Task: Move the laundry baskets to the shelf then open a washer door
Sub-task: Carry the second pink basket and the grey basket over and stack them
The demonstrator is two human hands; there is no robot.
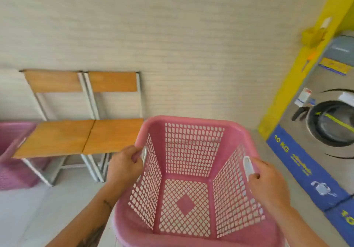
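Note:
I hold an empty pink lattice laundry basket (193, 128) in front of me, lifted off the floor. My left hand (125, 165) grips its left rim at the white handle. My right hand (266, 181) grips the right rim at the other white handle. A second pink basket (11, 162) stands on the floor at the far left, partly under a chair. A front-loading washer (333, 124) stands at the right with its round door shut; a dark door handle (299, 112) sits left of the glass.
Two wooden chairs (76, 137) with metal legs stand side by side against the pale wall, left of the basket. A yellow pillar (298, 70) borders the washer. A blue "10 KG" panel (298, 166) runs below the washer. Pale tiled floor shows at lower left.

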